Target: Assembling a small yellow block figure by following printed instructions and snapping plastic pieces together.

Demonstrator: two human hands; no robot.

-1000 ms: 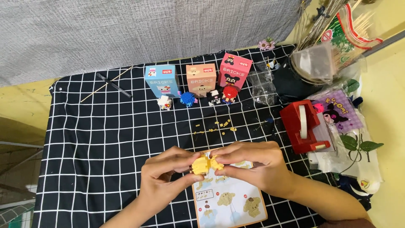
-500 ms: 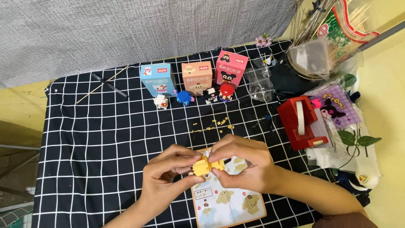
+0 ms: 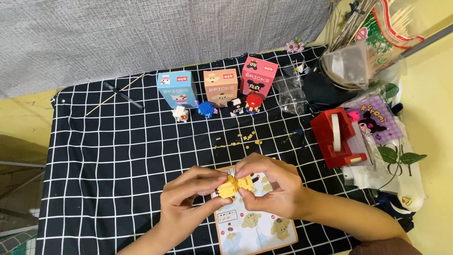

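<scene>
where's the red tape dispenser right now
In the head view the red tape dispenser sits on the right side of the black checked cloth, beside the purple cartoon pouch and beyond the right hand.

My left hand [image 3: 188, 200] and right hand [image 3: 273, 186] meet low at centre, both forearms rising from the bottom edge and angling inward toward each other. My left hand lies palm inward, thumb below and fingers [image 3: 207, 182] curled above, pinching. My right hand arches knuckles-up, its fingertips bent down to meet the left's, thumb tucked beneath. Both wrists are bare; a dark sleeve covers my right arm near the elbow.
</scene>
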